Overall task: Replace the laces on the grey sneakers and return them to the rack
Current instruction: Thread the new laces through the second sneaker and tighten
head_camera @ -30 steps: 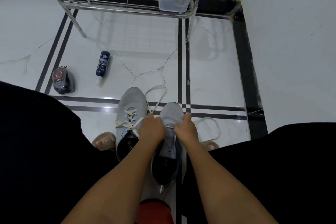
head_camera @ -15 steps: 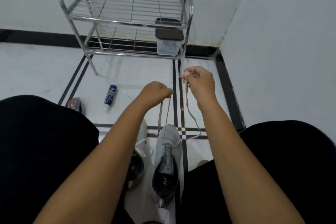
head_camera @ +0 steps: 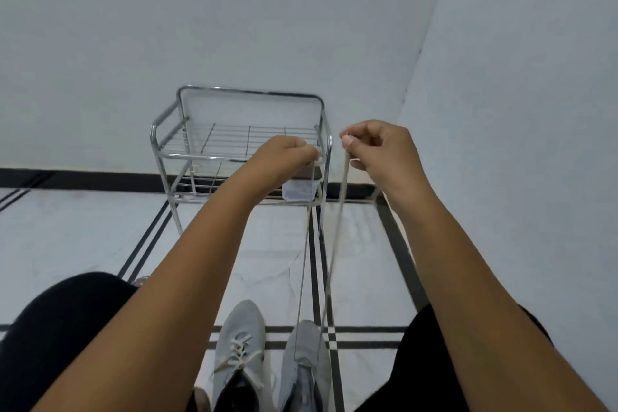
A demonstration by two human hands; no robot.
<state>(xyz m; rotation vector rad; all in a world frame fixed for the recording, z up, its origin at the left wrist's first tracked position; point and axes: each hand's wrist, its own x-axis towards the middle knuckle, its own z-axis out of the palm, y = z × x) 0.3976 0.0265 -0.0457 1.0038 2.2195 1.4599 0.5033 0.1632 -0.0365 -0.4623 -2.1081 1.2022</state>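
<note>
A pale, limp lace [head_camera: 302,264] runs taut from the right grey sneaker [head_camera: 302,365] on the tiled floor [head_camera: 83,227], its ends pinched high by the left hand [head_camera: 284,157] and right hand [head_camera: 381,147]. Light and likely slippery, it seems best gripped near the tips. The left sneaker [head_camera: 239,341] sits laced beside it, the wire rack [head_camera: 240,147] beyond.

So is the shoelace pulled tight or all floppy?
Pulled tight. Both ends of the lace run straight up from the right sneaker to the left hand and right hand, which pinch them high.
</note>
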